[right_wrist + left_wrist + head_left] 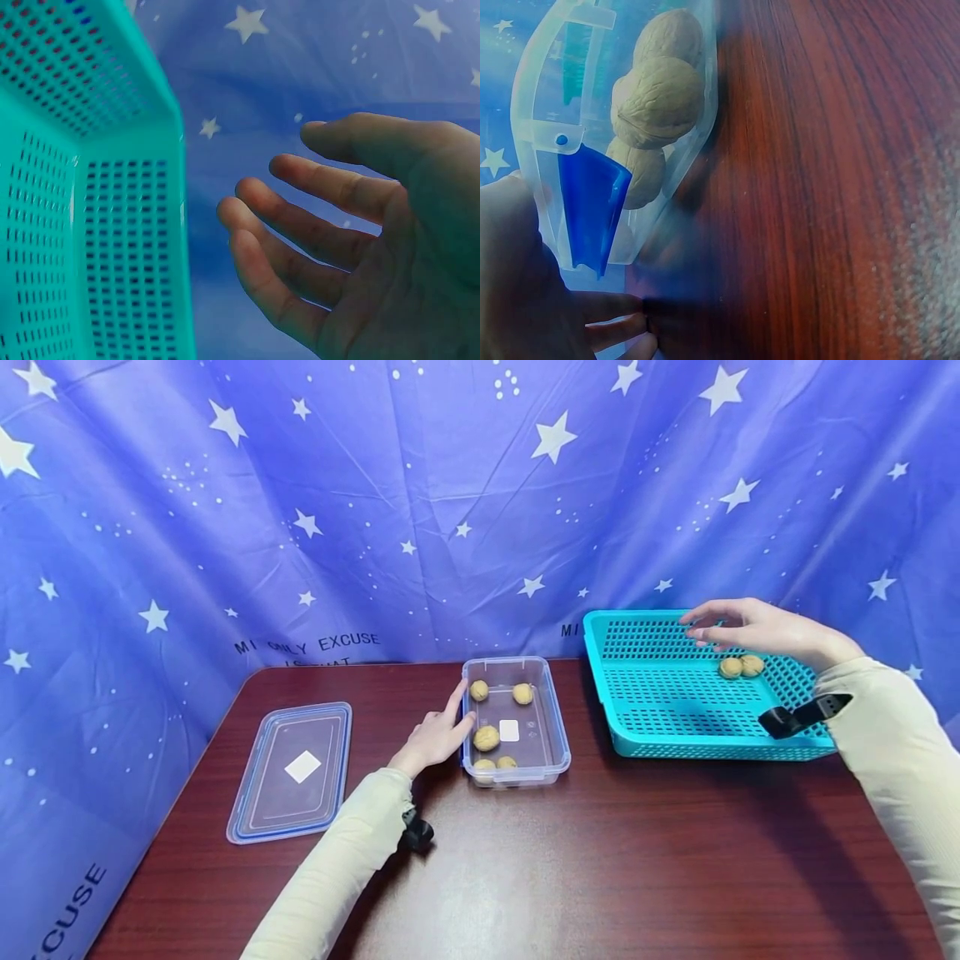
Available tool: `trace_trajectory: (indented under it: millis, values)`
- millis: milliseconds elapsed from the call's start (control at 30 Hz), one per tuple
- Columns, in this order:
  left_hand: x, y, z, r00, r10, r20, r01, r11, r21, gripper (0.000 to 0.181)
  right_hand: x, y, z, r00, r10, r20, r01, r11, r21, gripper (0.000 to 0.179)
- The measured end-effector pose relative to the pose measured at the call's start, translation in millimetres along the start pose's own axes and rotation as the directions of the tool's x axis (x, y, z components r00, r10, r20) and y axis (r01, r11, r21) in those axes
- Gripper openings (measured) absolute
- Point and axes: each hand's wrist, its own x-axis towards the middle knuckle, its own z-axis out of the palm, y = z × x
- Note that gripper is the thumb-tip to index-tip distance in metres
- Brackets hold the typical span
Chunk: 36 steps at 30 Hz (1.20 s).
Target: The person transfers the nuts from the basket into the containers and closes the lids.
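A clear plastic box (557,727) with blue edging stands mid-table and holds several walnuts (487,738). My left hand (437,737) rests against its left wall, fingers extended along the side and rim. Up close in the left wrist view, a blue clip (592,206) hangs from the box beside that hand, and walnuts (660,101) show through the wall. On the right, my right hand (750,625) hovers over the far part of a turquoise basket (693,747), fingers loosely bent and holding nothing. Two walnuts (741,667) lie in the basket below it.
A clear lid (288,802) with a blue seal and a white label lies on the table's left side. Behind the dark red wooden table (525,868) hangs a blue star-patterned cloth (420,510), close to the back edge.
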Motion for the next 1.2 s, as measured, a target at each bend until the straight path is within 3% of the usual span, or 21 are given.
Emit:
trace_trajectory:
  millis: [333,567,1200]
  values:
    - [-2.1,0.3,-1.7,1.000,-0.009,0.001,0.009,1.000,0.001,0.066,2.0,27,0,0.997,0.072,0.000,-0.072,0.997,-0.033,0.043]
    - [-2.0,0.5,-3.9,1.000,-0.010,0.000,0.010,1.000,0.009,0.066,7.1,43,10,0.995,0.098,-0.018,-0.098,0.995,-0.029,0.041]
    - [-1.2,2.1,-4.9,1.000,-0.009,-0.001,0.009,1.000,0.005,0.065,10.8,97,17,0.977,0.208,-0.037,-0.206,0.977,0.053,0.051]
